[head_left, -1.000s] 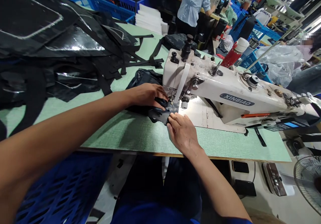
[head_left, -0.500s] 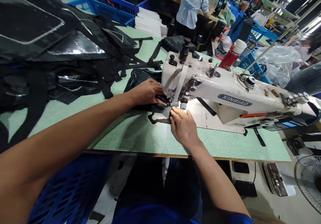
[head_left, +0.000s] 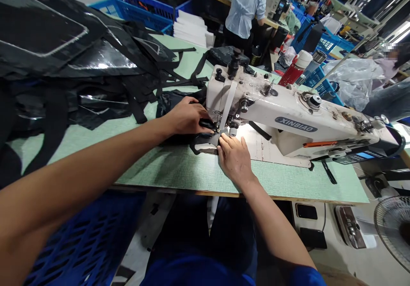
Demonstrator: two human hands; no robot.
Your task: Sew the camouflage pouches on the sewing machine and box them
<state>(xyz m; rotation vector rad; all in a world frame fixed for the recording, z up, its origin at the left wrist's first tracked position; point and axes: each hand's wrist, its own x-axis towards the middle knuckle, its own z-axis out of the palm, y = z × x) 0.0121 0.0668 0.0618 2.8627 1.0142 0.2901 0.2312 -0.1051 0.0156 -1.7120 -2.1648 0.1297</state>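
Note:
A white XINBIAO sewing machine point(head_left: 272, 110) stands on the green table point(head_left: 173, 168), its presser foot down on a black fabric piece point(head_left: 205, 140). My left hand point(head_left: 187, 117) grips a black strap layer point(head_left: 206, 125) just left of the needle. My right hand point(head_left: 235, 160) presses the fabric flat in front of the foot, fingers spread. A curved black strap edge forms a loop on the table beside those fingers. The needle's tip is hidden among the fingers and fabric.
A large pile of black glossy panels and straps point(head_left: 67, 68) covers the table's left side. A blue crate point(head_left: 86, 239) sits below my left arm, more stand behind the table point(head_left: 141, 4), and a co-worker point(head_left: 245, 10) works beyond. A red bottle point(head_left: 290, 73) stands behind the machine.
The black fabric has shifted under the foot, and its looped edge now shows on the table. My right hand has moved slightly toward the machine, and the view has tilted a little.

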